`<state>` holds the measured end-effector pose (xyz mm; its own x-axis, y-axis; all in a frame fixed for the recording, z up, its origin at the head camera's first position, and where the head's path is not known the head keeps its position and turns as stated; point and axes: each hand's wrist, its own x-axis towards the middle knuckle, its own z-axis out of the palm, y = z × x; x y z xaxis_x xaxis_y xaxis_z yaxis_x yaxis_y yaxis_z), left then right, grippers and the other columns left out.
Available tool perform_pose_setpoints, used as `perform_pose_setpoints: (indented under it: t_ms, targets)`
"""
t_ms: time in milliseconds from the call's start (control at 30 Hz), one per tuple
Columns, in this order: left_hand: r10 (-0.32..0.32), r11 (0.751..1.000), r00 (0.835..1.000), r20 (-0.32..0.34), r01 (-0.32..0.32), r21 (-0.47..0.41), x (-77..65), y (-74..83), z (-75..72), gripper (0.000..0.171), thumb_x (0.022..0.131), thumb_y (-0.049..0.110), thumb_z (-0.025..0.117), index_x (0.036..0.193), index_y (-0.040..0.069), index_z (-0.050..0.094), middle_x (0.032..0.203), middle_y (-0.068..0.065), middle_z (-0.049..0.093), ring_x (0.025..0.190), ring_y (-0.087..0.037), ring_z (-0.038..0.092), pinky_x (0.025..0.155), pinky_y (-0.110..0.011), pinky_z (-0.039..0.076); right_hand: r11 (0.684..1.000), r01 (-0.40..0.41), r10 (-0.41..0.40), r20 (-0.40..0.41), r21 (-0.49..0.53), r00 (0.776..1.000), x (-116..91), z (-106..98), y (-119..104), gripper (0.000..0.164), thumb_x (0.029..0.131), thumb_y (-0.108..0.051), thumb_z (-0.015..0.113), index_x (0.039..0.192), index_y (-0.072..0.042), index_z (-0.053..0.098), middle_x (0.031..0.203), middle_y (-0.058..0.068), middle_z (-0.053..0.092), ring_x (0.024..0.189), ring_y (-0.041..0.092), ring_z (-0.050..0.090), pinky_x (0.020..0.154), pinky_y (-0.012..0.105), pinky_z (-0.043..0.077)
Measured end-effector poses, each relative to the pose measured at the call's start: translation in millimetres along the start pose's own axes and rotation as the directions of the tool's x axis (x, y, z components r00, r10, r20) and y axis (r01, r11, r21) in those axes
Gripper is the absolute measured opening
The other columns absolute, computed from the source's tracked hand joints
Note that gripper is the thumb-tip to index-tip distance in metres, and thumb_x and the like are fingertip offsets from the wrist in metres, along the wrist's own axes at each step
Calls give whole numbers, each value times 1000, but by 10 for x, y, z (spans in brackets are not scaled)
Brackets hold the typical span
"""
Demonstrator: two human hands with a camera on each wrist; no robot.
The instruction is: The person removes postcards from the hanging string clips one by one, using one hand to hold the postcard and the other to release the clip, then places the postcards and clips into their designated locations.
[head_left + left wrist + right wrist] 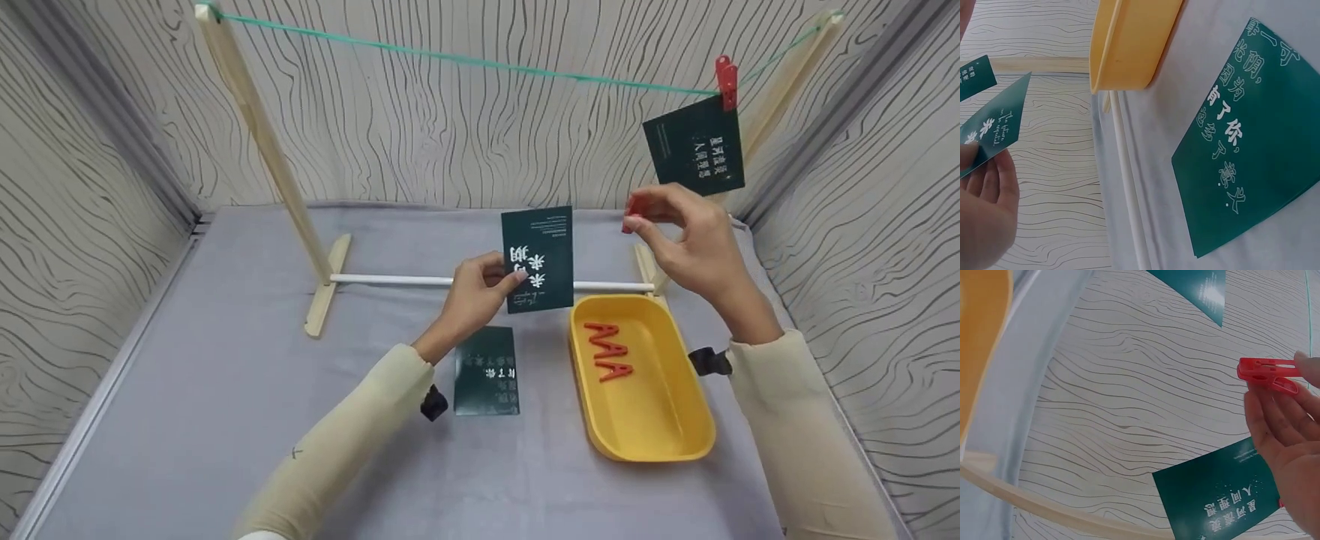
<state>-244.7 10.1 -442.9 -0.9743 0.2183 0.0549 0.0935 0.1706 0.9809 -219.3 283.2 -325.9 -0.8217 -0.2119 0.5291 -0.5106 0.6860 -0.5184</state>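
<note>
Pinched between thumb and fingers of my left hand (474,294) is a dark green card (541,251) with white lettering, held up above the table. My right hand (694,244) pinches a red clothespin (1266,370) by its handle end, to the right of that card and apart from it. Another green card (697,146) hangs tilted from the green string (450,57), clipped by a red clothespin (727,82) near the right post. On the table below my left hand lies a further green card (486,375), its lettering facing up.
A yellow tray (645,450) stands on the grey cloth at right, with several red clothespins (609,352) along its left side. Wooden posts (262,142) hold up the string, and a white rod (390,280) joins their feet. Wood-patterned panels (450,135) enclose the back and sides.
</note>
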Motion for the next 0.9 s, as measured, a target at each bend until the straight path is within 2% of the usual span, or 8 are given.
perform_pose_setpoints:
  t_ms: [167,433,667,733,900]
  targets:
    - [-22,1000,1000,2,22,10,-11,-16,-8,20,100,18,73,119,11,75,111,-6,79,101,-15,77,94,-33,64,999,-48,48,31,0,998,-27,26,6,35,101,-25,71,130,-6,68,119,8,74,105,-7,67,96,4,50]
    - [-36,999,999,12,36,-12,-50,-81,11,21,100,17,73,121,12,76,111,-5,79,100,-15,77,94,-33,64,995,-96,94,90,19,992,-84,86,14,38,100,-27,73,133,-7,69,118,11,73,106,23,75,93,3,50]
    - [-52,999,998,21,52,-11,-62,-137,-16,22,100,18,74,121,13,76,112,-5,79,102,-16,77,95,-34,64,990,-137,128,184,36,975,-205,174,70,39,97,-22,77,132,-8,70,113,12,74,97,27,79,86,3,52]
    - [-59,998,998,24,59,-9,-70,-153,-24,22,100,19,73,121,13,76,113,-5,79,103,-16,77,95,-34,64,989,-145,136,221,24,966,-230,199,86,39,97,-20,78,133,-8,69,114,12,74,99,27,78,87,9,56]
    - [-80,997,996,29,80,-23,-111,-193,-45,22,100,17,73,121,11,75,113,-8,79,102,-18,77,96,-36,64,987,-159,155,335,-17,929,-275,266,102,44,96,-20,78,138,-9,67,121,12,74,106,27,76,97,39,63]
